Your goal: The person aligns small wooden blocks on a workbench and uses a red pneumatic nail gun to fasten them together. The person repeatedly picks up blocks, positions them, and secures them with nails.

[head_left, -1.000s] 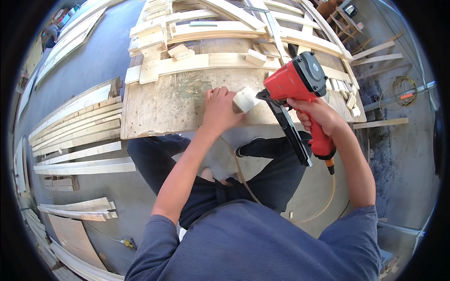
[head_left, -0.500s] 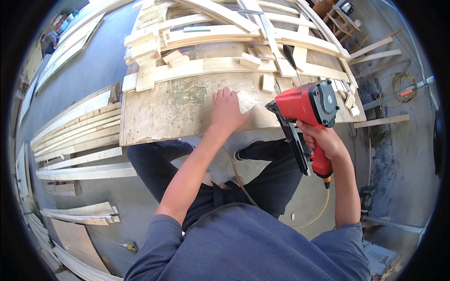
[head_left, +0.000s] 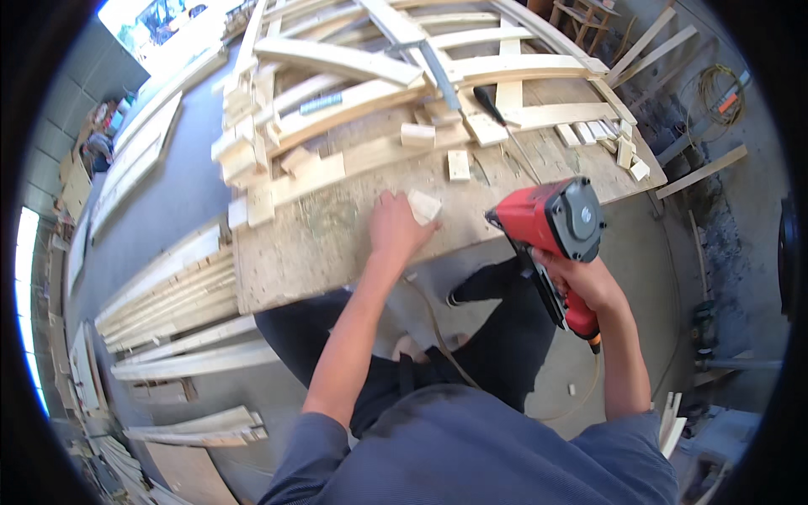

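Observation:
My left hand (head_left: 396, 225) is closed on a small pale wood block (head_left: 424, 207) at the near edge of the plywood-topped bench (head_left: 295, 265). The fingertips of that hand are partly hidden. In my right hand (head_left: 581, 276) is a red and black nail gun (head_left: 543, 220), gripped by its handle. Its nose points left toward the block but stands apart from it, and a hose leads down from the handle. Another wood block (head_left: 459, 165) lies farther back on the bench. Beyond the nail gun rests a screwdriver (head_left: 505, 123) with a black handle.
A slatted wooden frame (head_left: 337, 126) covers the far part of the bench, with a metal square (head_left: 439, 77) lying across it. Small offcuts (head_left: 623, 147) sit at the right corner. Long boards (head_left: 172, 295) are stacked on the floor at left. A coiled hose (head_left: 720, 97) hangs at right.
The view has turned, so the bench appears tilted and shifted. My left hand stays on the wood block, and the nail gun remains in my right hand at about the same distance from it.

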Tool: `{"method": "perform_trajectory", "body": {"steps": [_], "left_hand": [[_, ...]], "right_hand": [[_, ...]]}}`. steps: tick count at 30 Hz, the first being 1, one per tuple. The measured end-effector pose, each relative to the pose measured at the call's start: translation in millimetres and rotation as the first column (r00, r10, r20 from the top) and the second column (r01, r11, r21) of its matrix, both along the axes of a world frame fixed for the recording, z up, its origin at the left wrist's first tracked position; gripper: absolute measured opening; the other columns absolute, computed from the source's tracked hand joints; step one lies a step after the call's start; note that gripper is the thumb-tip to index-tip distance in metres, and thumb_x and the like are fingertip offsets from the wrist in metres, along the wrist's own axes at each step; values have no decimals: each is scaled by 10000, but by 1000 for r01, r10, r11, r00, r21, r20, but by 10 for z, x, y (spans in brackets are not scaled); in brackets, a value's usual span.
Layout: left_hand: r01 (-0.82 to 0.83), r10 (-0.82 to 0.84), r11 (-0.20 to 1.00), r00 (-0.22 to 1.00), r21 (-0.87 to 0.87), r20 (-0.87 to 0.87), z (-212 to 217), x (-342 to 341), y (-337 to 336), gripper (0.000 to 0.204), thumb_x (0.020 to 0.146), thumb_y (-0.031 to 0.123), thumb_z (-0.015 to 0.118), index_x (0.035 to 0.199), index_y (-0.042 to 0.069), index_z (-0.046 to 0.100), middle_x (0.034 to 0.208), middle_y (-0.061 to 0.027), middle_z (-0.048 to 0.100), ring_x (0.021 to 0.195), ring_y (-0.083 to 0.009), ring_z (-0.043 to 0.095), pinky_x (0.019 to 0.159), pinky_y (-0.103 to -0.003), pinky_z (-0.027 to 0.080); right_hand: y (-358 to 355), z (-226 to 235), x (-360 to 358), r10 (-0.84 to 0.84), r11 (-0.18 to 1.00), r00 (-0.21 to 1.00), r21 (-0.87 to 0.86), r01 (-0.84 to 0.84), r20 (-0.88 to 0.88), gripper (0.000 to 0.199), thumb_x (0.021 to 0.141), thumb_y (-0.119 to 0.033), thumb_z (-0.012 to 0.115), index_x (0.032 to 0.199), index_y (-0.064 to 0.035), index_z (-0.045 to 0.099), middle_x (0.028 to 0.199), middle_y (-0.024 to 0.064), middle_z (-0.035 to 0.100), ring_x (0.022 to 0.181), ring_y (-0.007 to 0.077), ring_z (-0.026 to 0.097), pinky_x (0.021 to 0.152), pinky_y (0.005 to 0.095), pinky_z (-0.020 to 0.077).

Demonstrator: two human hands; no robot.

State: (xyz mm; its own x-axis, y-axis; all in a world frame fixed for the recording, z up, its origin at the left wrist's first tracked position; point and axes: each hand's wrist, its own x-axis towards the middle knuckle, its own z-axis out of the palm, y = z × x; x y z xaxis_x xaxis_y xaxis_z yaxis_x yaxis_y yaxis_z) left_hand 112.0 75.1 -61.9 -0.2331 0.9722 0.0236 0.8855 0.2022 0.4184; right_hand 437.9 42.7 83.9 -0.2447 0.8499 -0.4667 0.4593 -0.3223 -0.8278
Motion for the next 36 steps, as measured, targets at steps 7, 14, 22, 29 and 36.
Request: {"method": "perform_trajectory", "body": {"steps": [7,14,22,29,36], "left_hand": [[229,-230,970,973,78,2,-12,-309,43,720,770,460,995,1248,-27,768,1209,-235,656,1226,-440,652,1064,-521,558],[299,-309,944,949,139,57,-80,-351,59,707,767,435,992,1265,-12,764,1158,-210,656,1175,-435,666,1047,-518,553],[304,-308,949,951,89,39,13,-330,3,652,787,429,988,1221,3,752,1186,-213,664,1186,-437,653,1040,-532,546],[134,-135,976,991,171,-9,-102,-140,-26,668,794,474,985,1190,-4,737,1152,-209,653,1155,-435,648,1014,-531,538],[150,-144,945,989,290,-43,-269,-134,-81,701,817,432,960,1296,-21,720,1171,-219,610,1166,-441,599,1033,-536,510]], "right_hand": [[-94,-210,66,-1,1000,991,1,1,-131,289,1023,-272,888,1160,-76,725,799,-22,649,622,85,571,557,301,481],[-221,-205,142,-12,999,994,43,17,-112,387,995,-275,906,1265,-46,750,980,11,729,808,134,637,739,323,558],[161,-130,440,-15,908,998,420,-9,54,367,1005,-221,848,1305,-31,753,1199,165,807,1040,301,760,966,411,595],[1488,-166,791,-335,703,884,711,5,325,288,962,-239,746,1086,17,789,987,264,812,968,493,776,851,527,604],[2732,-876,980,-552,631,623,766,-121,554,339,968,-309,751,1070,15,759,1043,302,816,982,486,796,874,588,631]]}}
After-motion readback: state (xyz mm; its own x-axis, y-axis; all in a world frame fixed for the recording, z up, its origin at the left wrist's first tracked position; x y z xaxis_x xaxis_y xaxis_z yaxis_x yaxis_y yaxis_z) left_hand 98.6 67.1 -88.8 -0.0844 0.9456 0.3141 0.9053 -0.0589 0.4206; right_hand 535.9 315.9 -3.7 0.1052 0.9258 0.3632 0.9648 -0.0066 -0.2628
